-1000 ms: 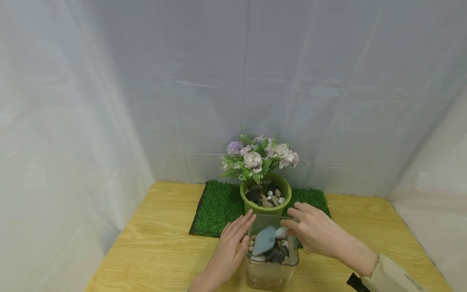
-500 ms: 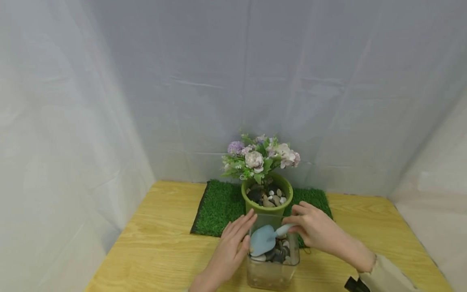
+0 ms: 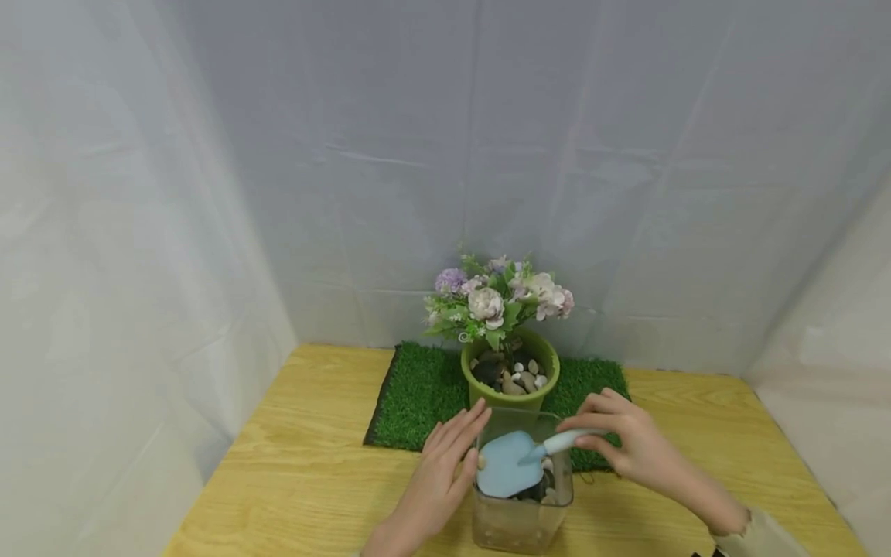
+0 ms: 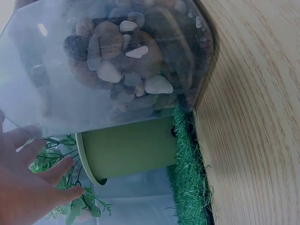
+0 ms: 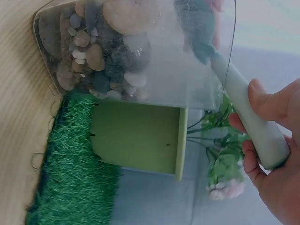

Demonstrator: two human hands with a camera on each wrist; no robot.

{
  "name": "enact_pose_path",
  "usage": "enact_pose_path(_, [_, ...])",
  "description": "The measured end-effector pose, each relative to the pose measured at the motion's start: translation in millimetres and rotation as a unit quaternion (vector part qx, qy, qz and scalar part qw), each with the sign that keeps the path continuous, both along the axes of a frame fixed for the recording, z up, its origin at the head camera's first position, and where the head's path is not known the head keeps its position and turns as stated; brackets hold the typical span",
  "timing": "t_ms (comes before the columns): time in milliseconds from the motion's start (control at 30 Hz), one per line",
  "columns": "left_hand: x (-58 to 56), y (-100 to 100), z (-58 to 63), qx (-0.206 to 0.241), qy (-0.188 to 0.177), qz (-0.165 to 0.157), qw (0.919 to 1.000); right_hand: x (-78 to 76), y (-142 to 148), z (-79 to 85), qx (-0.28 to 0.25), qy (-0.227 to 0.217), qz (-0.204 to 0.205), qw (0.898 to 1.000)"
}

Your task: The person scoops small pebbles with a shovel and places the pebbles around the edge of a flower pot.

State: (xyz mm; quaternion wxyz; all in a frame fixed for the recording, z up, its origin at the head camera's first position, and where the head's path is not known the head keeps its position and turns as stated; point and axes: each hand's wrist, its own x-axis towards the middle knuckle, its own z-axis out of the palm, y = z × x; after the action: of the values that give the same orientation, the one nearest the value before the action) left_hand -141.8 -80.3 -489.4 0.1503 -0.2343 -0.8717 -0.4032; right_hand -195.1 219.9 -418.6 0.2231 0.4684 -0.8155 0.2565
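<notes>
My right hand (image 3: pixel 629 439) grips a small garden trowel (image 3: pixel 510 466) by its pale handle. The light-blue blade lies tilted inside the top of a clear plastic container (image 3: pixel 517 530), over the pebbles (image 5: pixel 104 56) and hiding part of them. A small tan stone shows at the blade's left edge. In the right wrist view the handle (image 5: pixel 243 103) slants out over the container's rim, thumb on one side and fingers on the other. My left hand (image 3: pixel 435 480) rests at the container's left rim with its fingers straight.
Just behind the container stands a green flowerpot (image 3: pixel 511 398) with pebbles and artificial flowers (image 3: pixel 485 307). It sits on a strip of artificial grass (image 3: pixel 425 394). Pale sheeting (image 3: pixel 348 193) hangs behind and on both sides of the wooden table (image 3: pixel 299 480).
The right hand has moved right and drawn the trowel's handle outward over the rim. The blade has turned flatter and rises nearer the container's top. The left hand stays in place.
</notes>
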Motion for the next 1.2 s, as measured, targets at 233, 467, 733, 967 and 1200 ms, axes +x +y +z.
enact_pose_path(233, [-0.4, 0, 1.0, -0.002, -0.006, -0.008, 0.9999, 1.7, 13, -11.4, -0.03, -0.062, -0.017, 0.998])
enact_pose_path(467, [-0.6, 1, -0.2, 0.006, -0.013, -0.008, 0.9999, 11.0, 26, -20.4, -0.078, -0.104, -0.029, 0.991])
enact_pose_path(733, [-0.2, 0, 1.3, 0.013, -0.019, -0.005, 0.9997, 17.7, 32, -25.7, -0.1, -0.105, -0.062, 0.988])
enact_pose_path(967, [0.2, 0, 1.7, 0.015, -0.019, -0.003, 0.9997, 18.0, 32, -19.4, -0.107, -0.095, -0.093, 0.985])
enact_pose_path(1200, [-0.3, 0, 1.9, 0.007, -0.013, -0.003, 0.9999, 3.3, 17, 5.7, -0.093, -0.064, -0.191, 0.975])
